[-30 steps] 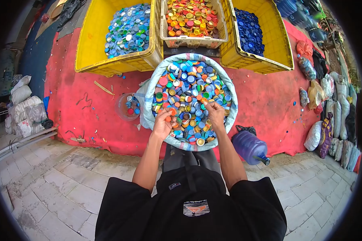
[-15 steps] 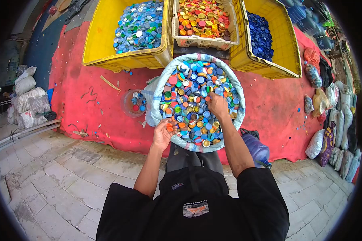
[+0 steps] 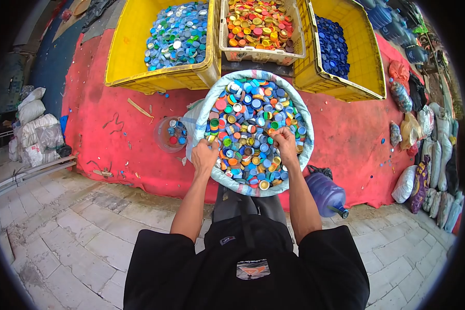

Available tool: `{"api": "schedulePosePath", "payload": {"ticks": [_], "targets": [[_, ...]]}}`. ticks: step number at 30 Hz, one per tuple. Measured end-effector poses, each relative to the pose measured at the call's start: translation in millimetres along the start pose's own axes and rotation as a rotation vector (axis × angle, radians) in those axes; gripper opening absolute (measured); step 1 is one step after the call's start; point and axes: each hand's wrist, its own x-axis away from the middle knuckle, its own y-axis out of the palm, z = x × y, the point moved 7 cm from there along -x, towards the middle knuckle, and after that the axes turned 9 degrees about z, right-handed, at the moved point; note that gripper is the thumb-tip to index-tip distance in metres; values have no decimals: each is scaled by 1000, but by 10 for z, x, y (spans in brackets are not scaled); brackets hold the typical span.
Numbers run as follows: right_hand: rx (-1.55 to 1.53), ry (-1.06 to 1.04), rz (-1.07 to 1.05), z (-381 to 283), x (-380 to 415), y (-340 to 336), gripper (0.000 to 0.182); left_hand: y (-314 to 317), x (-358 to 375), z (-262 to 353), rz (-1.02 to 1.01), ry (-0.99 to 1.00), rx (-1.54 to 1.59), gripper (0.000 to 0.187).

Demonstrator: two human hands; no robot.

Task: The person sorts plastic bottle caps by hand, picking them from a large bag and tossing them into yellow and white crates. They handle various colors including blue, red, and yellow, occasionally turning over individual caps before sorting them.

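A round-mouthed woven sack (image 3: 307,121) with a rolled pale rim stands in front of me, full of mixed-colour bottle caps (image 3: 250,139). Over its left side is my left hand (image 3: 205,155), back up, fingers curled and pinched at a cap by the rim. My right hand (image 3: 286,144) hovers over the right part of the pile. Its thumb and fingers are closed together on a small cap, mostly hidden by the fingertips.
Behind the sack stand a yellow crate (image 3: 111,67) of light-blue and green caps, a whitish crate (image 3: 263,55) of red and yellow caps, and a yellow crate (image 3: 369,62) of dark-blue caps. A clear tub (image 3: 163,142) is left; a large water jug (image 3: 325,194) right.
My left hand has turned from palm-up, with orange caps at its fingers, to back-up, and moved farther up the sack's left side. My right hand has shifted slightly toward me and right.
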Motion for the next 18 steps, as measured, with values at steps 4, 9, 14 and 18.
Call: {"api": "schedulePosePath", "payload": {"ticks": [4, 9, 14, 18], "targets": [[-456, 124, -92, -23, 371, 110, 9, 123, -90, 27, -61, -9, -142, 33], [-507, 177, -160, 95, 638, 125, 10, 161, -81, 19, -101, 14, -157, 30], [-474, 204, -170, 70, 749, 123, 11, 166, -47, -18, -50, 103, -35, 28], [-457, 201, -194, 1, 747, 134, 9, 148, -1, -49, -40, 63, -12, 30]]}}
